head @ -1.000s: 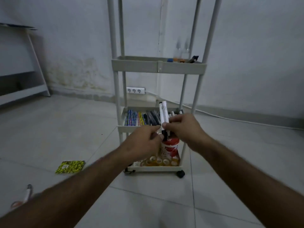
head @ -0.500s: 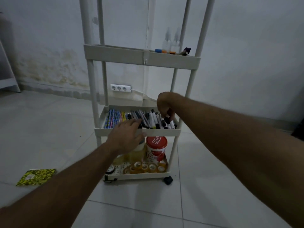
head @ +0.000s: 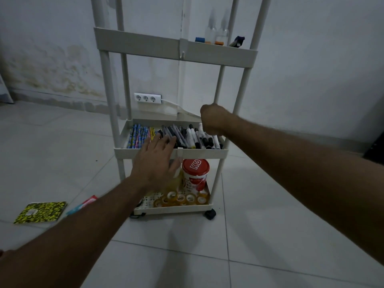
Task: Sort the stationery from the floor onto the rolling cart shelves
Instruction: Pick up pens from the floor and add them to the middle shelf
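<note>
my right grip (head: 212, 119) is curled knuckles-up over the right end of the middle shelf (head: 172, 152), and i cannot tell whether a marker is pinched under it; my left grip (head: 158, 161) is released, fingers spread flat on the dark pens (head: 176, 136). a second ago both held the white markers (head: 204, 136) upright in front of the cart; now they lie in the row beside the patterned pencils (head: 139, 135). that batch looks shelved. the yellow notebook (head: 41, 212) and a red-and-blue item (head: 83, 205) beside it remain on the floor.
</note>
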Demonstrator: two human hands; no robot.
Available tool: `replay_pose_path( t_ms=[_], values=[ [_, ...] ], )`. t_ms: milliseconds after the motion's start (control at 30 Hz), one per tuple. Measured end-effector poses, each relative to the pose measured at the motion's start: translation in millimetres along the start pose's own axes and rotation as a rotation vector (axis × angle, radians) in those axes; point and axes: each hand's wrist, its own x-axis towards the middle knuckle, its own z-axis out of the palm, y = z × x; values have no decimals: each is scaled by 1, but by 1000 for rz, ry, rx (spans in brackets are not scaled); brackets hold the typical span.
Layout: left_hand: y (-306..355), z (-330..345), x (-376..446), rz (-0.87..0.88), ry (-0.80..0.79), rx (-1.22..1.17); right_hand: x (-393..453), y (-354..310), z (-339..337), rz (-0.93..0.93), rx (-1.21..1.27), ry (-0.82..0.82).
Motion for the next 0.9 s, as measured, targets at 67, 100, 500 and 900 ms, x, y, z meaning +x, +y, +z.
replay_pose_path(
  t_ms=[67,100,500,900],
  values=[
    [5,-2,-11,15,3,-5,-20,-3,7,-33,45,90],
    [8,-5,-20,30,-1,-15,-33,-5,12,-43,62,127],
    [-35,-93,-226,170,-300,-173,-194,-77,87,-440,474,34],
    [-35,-87,-475,-224,-479,-410,-357,-145,205,-665,797,-443]
  ],
)
